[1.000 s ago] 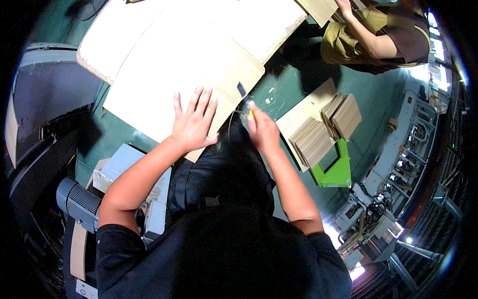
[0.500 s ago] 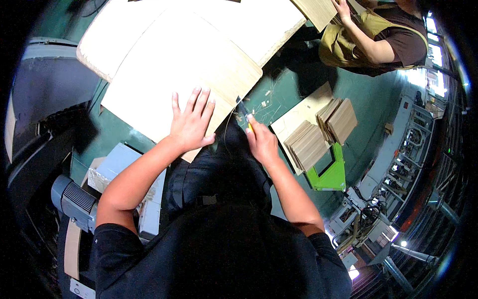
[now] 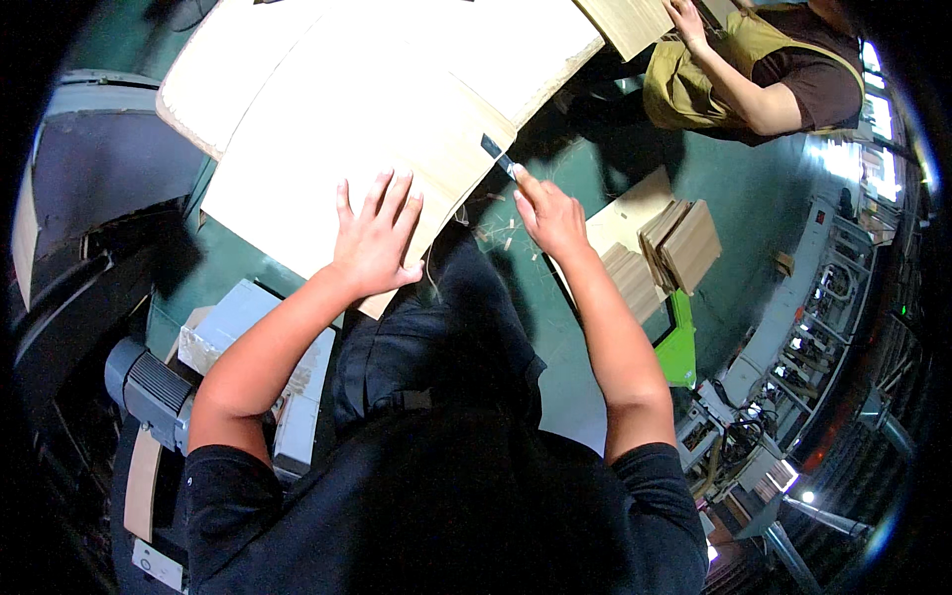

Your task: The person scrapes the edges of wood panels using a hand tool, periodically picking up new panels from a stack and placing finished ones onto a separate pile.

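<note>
My left hand [image 3: 375, 243] lies flat with its fingers spread on a pale wood panel [image 3: 297, 183], close to the edge nearest me. In my right hand [image 3: 551, 213] is a utility knife [image 3: 498, 153], its dark blade reaching over the panel's right edge near the far right corner. The fingers are wrapped round the handle and hide most of it. A thin strip hangs off the panel edge between my two hands. Bright light washes out much of the panel and the worktable [image 3: 223, 74] under it.
At the upper right a co-worker [image 3: 764, 89] holds a wooden board [image 3: 625, 25]. Stacked wood pieces [image 3: 684, 243] rest on a board beside a green frame [image 3: 678, 347]. Scraps litter the green floor. A motor [image 3: 149, 382] and grey boxes [image 3: 243, 317] stand left, machinery [image 3: 793, 337] right.
My right hand with the utility knife has moved away from me and slightly right along the panel's edge, toward the far corner. My left hand stays pressed on the panel.
</note>
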Demonstrator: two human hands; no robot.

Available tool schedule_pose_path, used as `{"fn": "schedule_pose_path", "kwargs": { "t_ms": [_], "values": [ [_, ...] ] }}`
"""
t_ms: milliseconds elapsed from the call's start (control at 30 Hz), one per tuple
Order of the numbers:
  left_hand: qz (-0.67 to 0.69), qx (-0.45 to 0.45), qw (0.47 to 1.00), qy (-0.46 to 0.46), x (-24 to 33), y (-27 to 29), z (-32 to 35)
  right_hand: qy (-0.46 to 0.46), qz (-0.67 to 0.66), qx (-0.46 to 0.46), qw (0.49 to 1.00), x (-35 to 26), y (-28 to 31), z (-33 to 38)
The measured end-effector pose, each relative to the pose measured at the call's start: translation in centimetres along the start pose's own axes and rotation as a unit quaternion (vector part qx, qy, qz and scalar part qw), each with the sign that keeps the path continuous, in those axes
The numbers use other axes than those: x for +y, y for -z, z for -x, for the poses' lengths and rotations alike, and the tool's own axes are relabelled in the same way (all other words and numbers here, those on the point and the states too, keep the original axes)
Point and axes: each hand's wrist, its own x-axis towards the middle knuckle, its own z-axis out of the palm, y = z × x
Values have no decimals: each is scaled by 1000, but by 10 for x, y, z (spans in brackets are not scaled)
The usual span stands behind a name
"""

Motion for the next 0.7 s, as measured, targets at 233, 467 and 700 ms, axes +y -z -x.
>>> {"fn": "schedule_pose_path", "kwargs": {
  "t_ms": [233, 467, 700],
  "values": [
    [-17, -10, 999, 26, 8, 1, -2, -14, -10, 29, 999, -4, 11, -32],
    [-35, -47, 998, 34, 8, 7, 5, 1, -17, -26, 1000, 6, 7, -16],
    [-77, -86, 993, 26, 3, 22, 23, 51, -39, -79, 995, -1, 10, 46]
  ]
}}
